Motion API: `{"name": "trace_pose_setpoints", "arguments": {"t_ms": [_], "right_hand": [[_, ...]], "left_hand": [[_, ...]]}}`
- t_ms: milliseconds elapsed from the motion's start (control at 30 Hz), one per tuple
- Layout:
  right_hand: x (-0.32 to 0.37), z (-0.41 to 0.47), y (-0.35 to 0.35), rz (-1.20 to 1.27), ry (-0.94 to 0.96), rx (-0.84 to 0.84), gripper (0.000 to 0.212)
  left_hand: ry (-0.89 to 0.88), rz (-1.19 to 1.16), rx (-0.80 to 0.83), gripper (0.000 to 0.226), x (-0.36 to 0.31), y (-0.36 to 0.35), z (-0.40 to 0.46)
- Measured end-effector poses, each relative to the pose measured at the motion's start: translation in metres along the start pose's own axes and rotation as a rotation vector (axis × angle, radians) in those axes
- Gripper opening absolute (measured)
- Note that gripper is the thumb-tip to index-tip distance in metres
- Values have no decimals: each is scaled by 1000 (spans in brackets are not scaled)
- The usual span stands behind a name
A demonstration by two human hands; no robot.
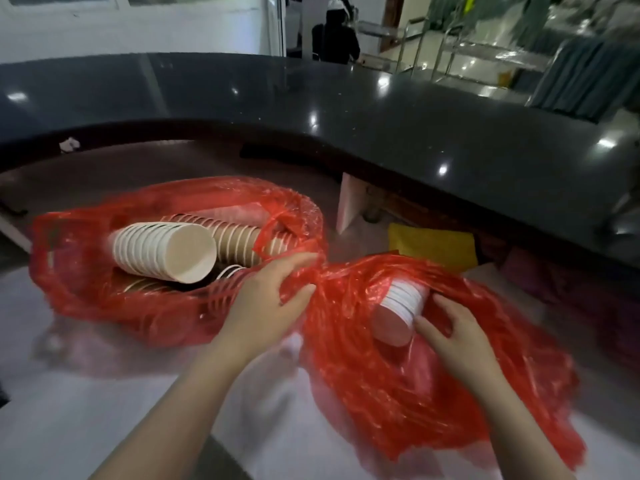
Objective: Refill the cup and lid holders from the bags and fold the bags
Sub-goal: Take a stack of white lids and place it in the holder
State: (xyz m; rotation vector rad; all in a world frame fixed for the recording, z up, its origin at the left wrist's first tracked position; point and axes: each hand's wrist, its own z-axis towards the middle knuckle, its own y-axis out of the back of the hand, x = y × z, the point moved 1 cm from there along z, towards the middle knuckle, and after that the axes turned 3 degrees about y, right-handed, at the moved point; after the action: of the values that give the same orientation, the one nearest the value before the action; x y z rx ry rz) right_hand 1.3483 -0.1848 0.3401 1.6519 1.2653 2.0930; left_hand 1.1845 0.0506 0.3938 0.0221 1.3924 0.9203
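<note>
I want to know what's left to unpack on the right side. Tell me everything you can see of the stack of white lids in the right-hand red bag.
The stack of white lids is a short column of flat round discs, plastic by the look, nested tightly and lying on its side with one end face turned toward the camera, tinted pink by the bag. It sits inside the right red bag, whose thin crinkled film wraps around it. The right hand holds its lower right side; the left hand grips the bag's bunched edge, not the lids.

Café service area: dark counter point(381, 109), bagged paper cups point(166, 251)
</note>
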Motion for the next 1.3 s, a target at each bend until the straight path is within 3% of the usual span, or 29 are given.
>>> {"name": "trace_pose_setpoints", "arguments": {"t_ms": [67,167,300,433,633,800,867,967,1033,1200,1300], "right_hand": [[-6,12,6,-26,-1,-11,49],[-5,29,16,-104,144,-110,30],[4,49,23,-92,253,-173,22],[0,74,17,-113,297,-118,26],[-12,105,-1,11,189,138,43],[-16,103,-1,118,194,48,38],[-16,95,0,142,199,108,50],[-11,77,-2,145,209,340,99],[-10,64,-4,74,237,458,121],[-13,40,-6,4,265,491,130],[-9,37,-12,-45,278,381,113]], "left_hand": [[-47,32,67,37,-9,-23,7],[-91,145,200,36,-18,-58,14],[-85,345,361,74,-11,-95,20],[-18,426,441,103,1,-110,32],[32,451,494,104,11,-120,43],[66,378,471,82,16,-123,44],[69,399,455,80,16,-125,44],[105,452,436,91,16,-129,43],[143,483,418,99,16,-131,42],[148,520,333,91,13,-131,39],[112,527,325,82,9,-131,42]]}}
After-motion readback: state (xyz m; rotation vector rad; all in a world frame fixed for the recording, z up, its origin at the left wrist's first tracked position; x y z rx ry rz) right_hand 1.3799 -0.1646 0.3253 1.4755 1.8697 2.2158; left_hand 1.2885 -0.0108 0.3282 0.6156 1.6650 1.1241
